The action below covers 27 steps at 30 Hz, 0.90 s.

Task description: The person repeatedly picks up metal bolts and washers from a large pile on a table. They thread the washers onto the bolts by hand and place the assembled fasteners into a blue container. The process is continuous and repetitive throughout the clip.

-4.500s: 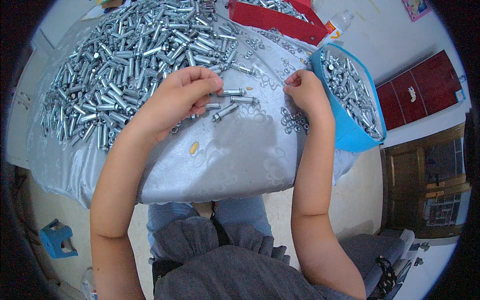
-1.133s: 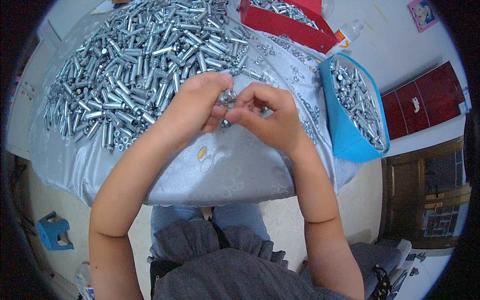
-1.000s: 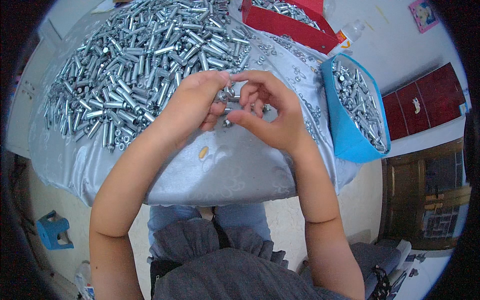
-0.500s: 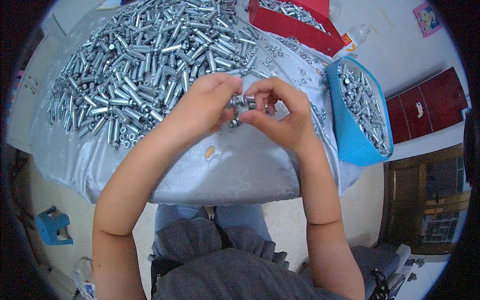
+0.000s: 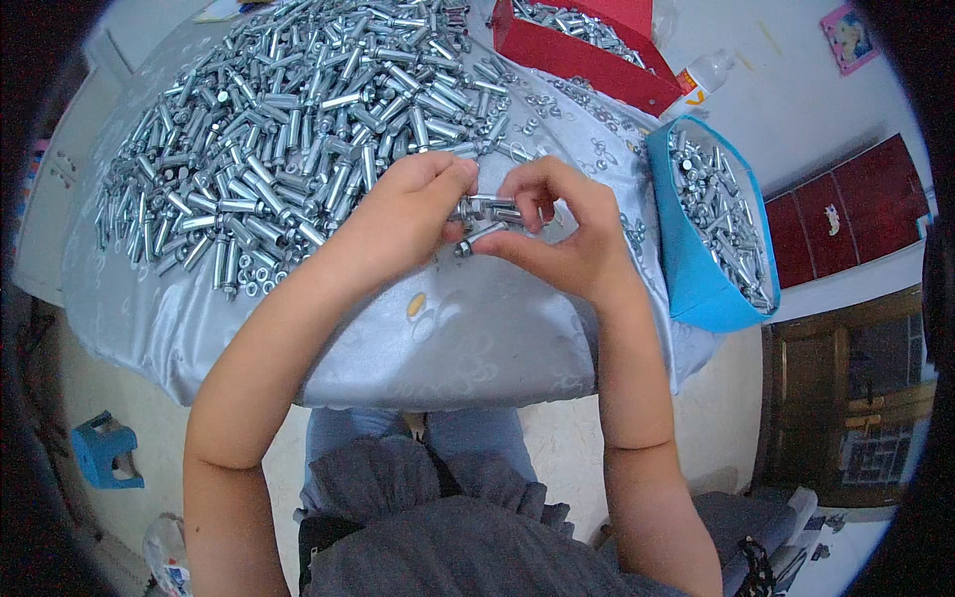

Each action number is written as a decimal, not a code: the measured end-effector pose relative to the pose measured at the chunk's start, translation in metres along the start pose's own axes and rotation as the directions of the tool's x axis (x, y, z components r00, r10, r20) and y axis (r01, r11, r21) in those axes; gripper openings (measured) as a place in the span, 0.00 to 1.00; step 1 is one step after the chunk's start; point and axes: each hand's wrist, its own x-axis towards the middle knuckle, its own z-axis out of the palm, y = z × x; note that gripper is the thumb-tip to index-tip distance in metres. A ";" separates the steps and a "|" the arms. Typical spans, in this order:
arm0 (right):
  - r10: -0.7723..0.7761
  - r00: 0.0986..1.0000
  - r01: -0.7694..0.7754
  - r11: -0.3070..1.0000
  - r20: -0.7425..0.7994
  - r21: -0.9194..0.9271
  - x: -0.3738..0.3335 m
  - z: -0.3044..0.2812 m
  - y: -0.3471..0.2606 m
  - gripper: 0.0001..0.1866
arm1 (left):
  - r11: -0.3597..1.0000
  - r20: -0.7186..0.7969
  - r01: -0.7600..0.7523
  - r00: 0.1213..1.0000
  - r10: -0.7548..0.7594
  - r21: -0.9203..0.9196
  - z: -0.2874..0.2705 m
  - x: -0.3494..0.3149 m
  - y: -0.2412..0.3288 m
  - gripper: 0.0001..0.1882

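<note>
Several silvery expansion bolts [image 5: 487,211] lie bunched between my two hands, over the near part of the table. My left hand [image 5: 418,204] is closed on their left ends, its thumb and fingers wrapped round them. From the other side, the curled fingers and thumb of my right hand [image 5: 572,229] close on the bolts' right ends. One bolt [image 5: 479,240] slants below the others, by my right thumb tip. My fingers partly hide the bunch. A large heap of the same bolts [image 5: 288,139] spreads just beyond and left of my left hand.
A light blue bin [image 5: 721,310] full of bolts stands at the table's right edge. Behind it are a red box [image 5: 572,58] with more bolts and a plastic bottle [image 5: 704,75]. Loose washers and nuts [image 5: 602,149] lie on the silvery tablecloth [image 5: 388,368]. A blue stool [image 5: 104,453] stands on the floor at left.
My right fingers have opened slightly and show more of the bolts between my hands. The lower bolt now shows its length by my right thumb. Both hands stay in nearly the same place.
</note>
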 end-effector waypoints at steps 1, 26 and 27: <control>0.010 0.999 -0.008 1.000 -0.044 0.024 0.002 0.002 -0.003 0.11 | 1.000 -0.001 0.004 1.000 -0.004 -0.006 0.000 0.000 0.000 0.15; -0.181 0.983 0.180 0.983 -0.024 -0.031 0.001 0.003 0.005 0.14 | 0.998 0.056 -0.031 0.998 0.027 0.056 0.004 0.004 -0.010 0.13; -0.180 0.984 0.179 0.983 -0.007 -0.047 0.001 0.003 0.007 0.14 | 0.998 0.032 -0.032 0.999 0.030 0.047 0.005 0.004 -0.010 0.12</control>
